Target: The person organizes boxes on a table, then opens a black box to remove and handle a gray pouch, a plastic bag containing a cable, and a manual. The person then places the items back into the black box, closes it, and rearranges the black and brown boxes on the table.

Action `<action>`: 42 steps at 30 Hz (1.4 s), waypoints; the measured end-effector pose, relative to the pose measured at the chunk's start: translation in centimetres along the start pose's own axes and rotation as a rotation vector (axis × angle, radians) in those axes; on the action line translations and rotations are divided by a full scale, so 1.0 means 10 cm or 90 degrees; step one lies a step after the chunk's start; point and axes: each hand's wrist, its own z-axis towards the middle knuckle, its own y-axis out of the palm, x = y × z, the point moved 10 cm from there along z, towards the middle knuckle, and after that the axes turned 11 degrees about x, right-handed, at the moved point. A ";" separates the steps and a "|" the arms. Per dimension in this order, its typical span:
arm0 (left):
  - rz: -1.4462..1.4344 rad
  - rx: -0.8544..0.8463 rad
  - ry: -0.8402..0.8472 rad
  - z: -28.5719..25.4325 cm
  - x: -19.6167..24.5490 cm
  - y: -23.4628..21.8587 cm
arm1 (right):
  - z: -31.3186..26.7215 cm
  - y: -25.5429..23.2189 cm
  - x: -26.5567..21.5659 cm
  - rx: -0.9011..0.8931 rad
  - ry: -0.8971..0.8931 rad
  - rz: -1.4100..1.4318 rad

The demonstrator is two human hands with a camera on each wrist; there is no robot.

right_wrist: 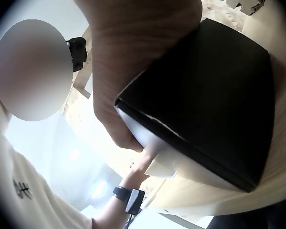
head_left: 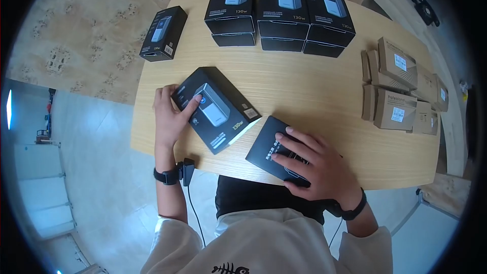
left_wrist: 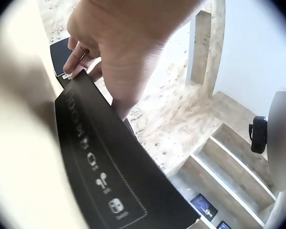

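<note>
My left hand (head_left: 171,115) grips a printed black box (head_left: 213,109) at its left edge, thumb on the printed face and fingers at the side. Along its lower right edge a pale strip shows. In the left wrist view that box's side (left_wrist: 102,162) carries a row of white icons. To the right, my right hand (head_left: 320,168) holds a darker box (head_left: 266,144) with white lettering near the table's front edge, fingers spread over its top and thumb at its near side. The right wrist view shows this box (right_wrist: 205,100) with a pale side beneath its black top.
Several black boxes (head_left: 281,2) stand stacked at the table's back, and a single one (head_left: 163,33) is at the back left. Several brown cartons (head_left: 398,104) are piled on the right. A cable (head_left: 195,213) hangs below the left wrist camera.
</note>
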 end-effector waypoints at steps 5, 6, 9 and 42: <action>-0.255 0.086 -0.107 -0.24 -0.20 -0.01 | 0.01 0.00 -0.02 -0.001 -0.005 0.000; -0.255 0.086 -0.108 -0.29 -0.17 0.00 | 0.01 0.00 -0.02 -0.001 -0.005 -0.006; -0.403 0.119 -0.200 -0.45 -0.15 0.02 | -0.01 0.01 -0.01 -0.003 -0.008 -0.007; -0.420 0.198 -0.275 -0.57 -0.04 -0.10 | -0.03 0.02 0.02 0.008 0.003 -0.003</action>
